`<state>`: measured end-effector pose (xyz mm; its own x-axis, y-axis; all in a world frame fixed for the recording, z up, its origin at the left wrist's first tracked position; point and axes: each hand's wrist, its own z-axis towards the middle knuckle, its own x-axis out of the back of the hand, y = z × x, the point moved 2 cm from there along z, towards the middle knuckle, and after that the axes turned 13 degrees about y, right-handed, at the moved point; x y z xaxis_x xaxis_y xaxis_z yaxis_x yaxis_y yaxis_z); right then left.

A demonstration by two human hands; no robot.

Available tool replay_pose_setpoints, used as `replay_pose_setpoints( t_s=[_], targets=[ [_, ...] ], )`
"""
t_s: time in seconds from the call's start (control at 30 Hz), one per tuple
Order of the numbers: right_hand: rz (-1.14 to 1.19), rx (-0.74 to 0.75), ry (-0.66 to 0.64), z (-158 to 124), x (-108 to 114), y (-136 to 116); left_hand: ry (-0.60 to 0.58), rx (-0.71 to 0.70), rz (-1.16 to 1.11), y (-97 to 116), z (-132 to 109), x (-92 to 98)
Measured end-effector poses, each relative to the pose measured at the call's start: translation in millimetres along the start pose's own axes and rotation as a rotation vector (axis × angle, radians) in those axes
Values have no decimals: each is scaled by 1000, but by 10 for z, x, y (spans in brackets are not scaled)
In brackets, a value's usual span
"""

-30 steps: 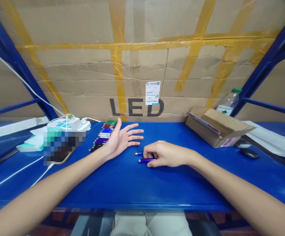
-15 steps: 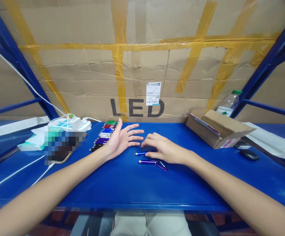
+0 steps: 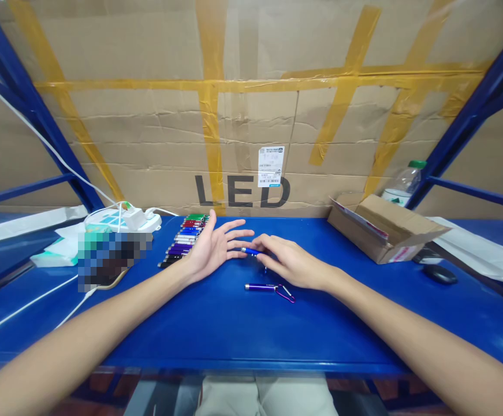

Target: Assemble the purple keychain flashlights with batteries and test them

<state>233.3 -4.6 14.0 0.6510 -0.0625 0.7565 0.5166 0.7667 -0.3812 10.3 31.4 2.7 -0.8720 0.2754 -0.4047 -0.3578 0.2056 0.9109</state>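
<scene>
Between the thumb and fingers of my right hand is a small blue metal flashlight, raised off the table, its silver end pointing left. That end is close to the fingertips of my left hand, which is open, palm turned up and fingers spread. A purple flashlight with a purple carabiner clip lies on the table just below my right hand. Beside and partly behind my left hand, a column of small flashlights is sorted by colour: green, red, blue, silver, purple and black.
An open cardboard box, a capped plastic bottle and a black mouse are at right. At left lie a power strip, a tissue pack, a phone and white cables. Taped cardboard stands behind the blue table.
The blue flashlight has come up off the table, held in my right hand, toward my left fingertips. My left hand and the purple flashlight stay in place.
</scene>
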Motion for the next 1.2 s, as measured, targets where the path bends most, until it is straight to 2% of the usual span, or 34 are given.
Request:
replay_pose_setpoints(
  t_s=[0.13,0.4,0.57,0.93,1.1,1.2],
  targets=[
    [-14,4,41,12,11,-13,12,-1,10,3,-1,1],
    [-61,-39,27,42,89,-76,12,0,24,12,-17,-16],
    [-51,0,82,34,106,-98,10,-1,3,9,-17,-18],
    [-29,12,96,23,125,-139,1,-4,-4,-7,1,-6],
    [-134,-37,170,28,154,-105,-5,16,-23,-9,-1,12],
    [-118,-55,159,27,155,-129,-7,10,-13,-14,9,23]
  ],
)
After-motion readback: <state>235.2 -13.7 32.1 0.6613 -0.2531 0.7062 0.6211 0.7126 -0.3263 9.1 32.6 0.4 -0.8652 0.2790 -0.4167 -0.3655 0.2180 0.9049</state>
